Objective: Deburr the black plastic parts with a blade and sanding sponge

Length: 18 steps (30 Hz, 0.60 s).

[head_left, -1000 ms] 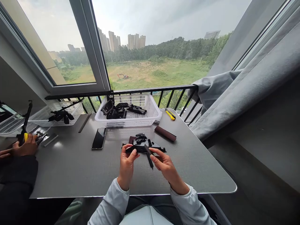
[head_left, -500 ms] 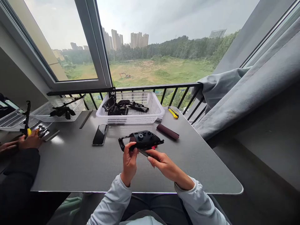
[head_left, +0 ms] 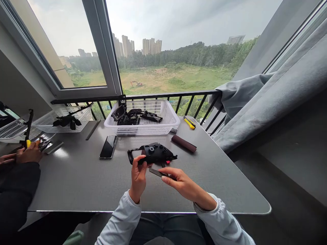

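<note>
My left hand (head_left: 138,178) grips a black moulded plastic part (head_left: 158,153) by its lower left edge, thumb in front. The part has an open frame at its left end and a round knob-like boss on its face. It is raised over the grey table. In my right hand (head_left: 182,183) is a flat dark grey strip (head_left: 155,172), pinched between thumb and fingers. The strip's free end lies just below the part, with a small gap between them. Something small and red (head_left: 168,162) shows partly behind the part; I cannot make it out.
Behind the part stands a white plastic basket (head_left: 143,130) with black parts in it. A phone (head_left: 108,147), a dark brown rolled piece (head_left: 184,143), a yellow utility knife (head_left: 189,123) and a grey bar (head_left: 93,130) lie around. At left, a co-worker's hand (head_left: 29,153) handles things.
My right hand has drawn the strip down and away from the part's lower edge. My left hand and the part have shifted slightly left.
</note>
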Each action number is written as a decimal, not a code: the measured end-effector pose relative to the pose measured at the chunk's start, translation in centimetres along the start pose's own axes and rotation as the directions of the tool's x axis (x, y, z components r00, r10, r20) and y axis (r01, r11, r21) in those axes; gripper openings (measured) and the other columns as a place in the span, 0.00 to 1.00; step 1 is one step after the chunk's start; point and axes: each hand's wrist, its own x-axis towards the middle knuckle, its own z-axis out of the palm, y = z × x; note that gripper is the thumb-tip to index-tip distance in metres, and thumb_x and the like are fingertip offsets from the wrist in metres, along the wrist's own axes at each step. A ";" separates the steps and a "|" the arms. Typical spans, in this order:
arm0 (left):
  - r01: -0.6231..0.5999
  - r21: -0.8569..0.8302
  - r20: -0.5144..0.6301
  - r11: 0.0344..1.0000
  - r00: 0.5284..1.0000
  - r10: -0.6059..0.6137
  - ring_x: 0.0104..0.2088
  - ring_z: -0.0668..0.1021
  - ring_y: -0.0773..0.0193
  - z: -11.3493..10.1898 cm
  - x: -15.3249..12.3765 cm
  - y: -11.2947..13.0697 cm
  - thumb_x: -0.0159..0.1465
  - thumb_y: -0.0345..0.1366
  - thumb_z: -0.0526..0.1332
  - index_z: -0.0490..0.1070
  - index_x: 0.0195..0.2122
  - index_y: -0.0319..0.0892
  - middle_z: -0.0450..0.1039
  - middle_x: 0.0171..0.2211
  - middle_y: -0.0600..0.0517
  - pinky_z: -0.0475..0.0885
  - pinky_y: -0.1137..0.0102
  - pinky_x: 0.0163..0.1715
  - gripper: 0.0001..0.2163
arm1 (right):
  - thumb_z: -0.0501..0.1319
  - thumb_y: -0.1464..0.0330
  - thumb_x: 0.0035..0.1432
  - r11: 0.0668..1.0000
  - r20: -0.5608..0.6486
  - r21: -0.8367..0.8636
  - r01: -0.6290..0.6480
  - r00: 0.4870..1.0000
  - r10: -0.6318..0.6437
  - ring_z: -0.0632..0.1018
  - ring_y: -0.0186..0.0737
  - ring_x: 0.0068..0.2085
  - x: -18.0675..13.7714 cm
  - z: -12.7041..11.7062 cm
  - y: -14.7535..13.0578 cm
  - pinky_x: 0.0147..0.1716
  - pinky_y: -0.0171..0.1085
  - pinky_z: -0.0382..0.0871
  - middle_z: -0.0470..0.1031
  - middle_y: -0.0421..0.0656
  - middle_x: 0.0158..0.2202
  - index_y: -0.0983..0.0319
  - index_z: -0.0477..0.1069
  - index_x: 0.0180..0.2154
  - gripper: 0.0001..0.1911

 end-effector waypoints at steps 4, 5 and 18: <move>0.046 -0.094 -0.070 0.995 0.996 -0.053 0.37 0.78 0.62 -0.2 0.4 0.6 0.57 0.45 0.67 0.72 0.40 0.46 0.72 0.38 0.51 0.78 0.66 0.37 0.13 | 0.65 0.53 0.51 0.934 -0.177 0.352 -0.056 0.976 0.125 0.53 0.28 0.18 -0.3 0.3 0.2 0.17 0.32 0.46 0.55 0.31 0.16 0.62 0.77 0.46 0.25; 0.050 -0.116 -0.088 0.992 0.994 -0.060 0.37 0.78 0.63 -0.3 0.4 0.6 0.57 0.45 0.67 0.72 0.40 0.46 0.71 0.38 0.52 0.79 0.66 0.37 0.13 | 0.66 0.52 0.51 0.906 -0.216 0.419 -0.057 0.963 0.160 0.51 0.28 0.18 -0.3 0.4 0.2 0.17 0.32 0.43 0.51 0.30 0.15 0.63 0.76 0.47 0.27; 0.059 -0.194 -0.160 0.979 0.983 -0.091 0.32 0.79 0.65 -1.5 1.1 1.6 0.54 0.45 0.69 0.67 0.46 0.50 0.74 0.35 0.53 0.78 0.69 0.34 0.20 | 0.66 0.54 0.52 0.770 -0.372 0.626 0.122 0.915 0.158 0.51 0.28 0.17 0.8 3.0 -0.6 0.18 0.32 0.42 0.52 0.29 0.14 0.64 0.73 0.52 0.29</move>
